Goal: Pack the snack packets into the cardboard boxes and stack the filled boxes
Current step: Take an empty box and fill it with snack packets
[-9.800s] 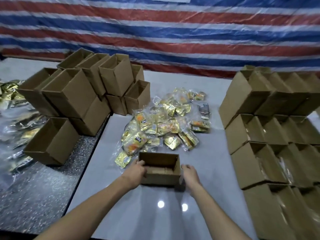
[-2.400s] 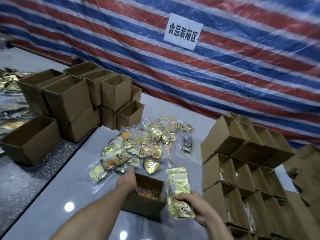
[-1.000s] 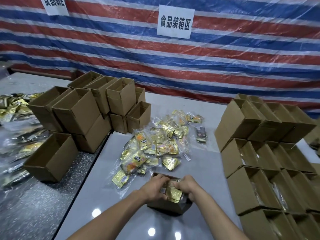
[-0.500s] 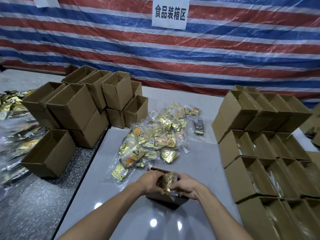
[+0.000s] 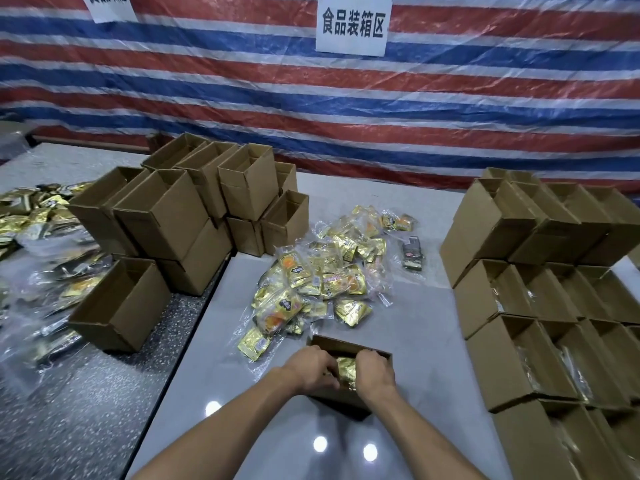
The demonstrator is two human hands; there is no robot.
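Observation:
A small open cardboard box [image 5: 346,344] sits on the grey table in front of me. Both hands are inside its opening. My left hand [image 5: 313,367] and my right hand [image 5: 375,374] have curled fingers around a gold snack packet [image 5: 347,371], which sits low in the box between them. A loose pile of gold and orange snack packets [image 5: 322,278] lies just beyond the box. Stacked filled boxes [image 5: 519,358] rise at the right, their openings showing plastic-wrapped packets.
Empty open boxes [image 5: 180,220] are piled at the left back, one box [image 5: 121,306] standing alone on the speckled table. More gold packets [image 5: 31,216] lie at far left. A dark packet [image 5: 412,252] lies apart. A striped tarp hangs behind.
Both hands have pushed the gold packet lower into the box. Earlier the right hand held it above the table beside the box. The view has tilted up slightly.

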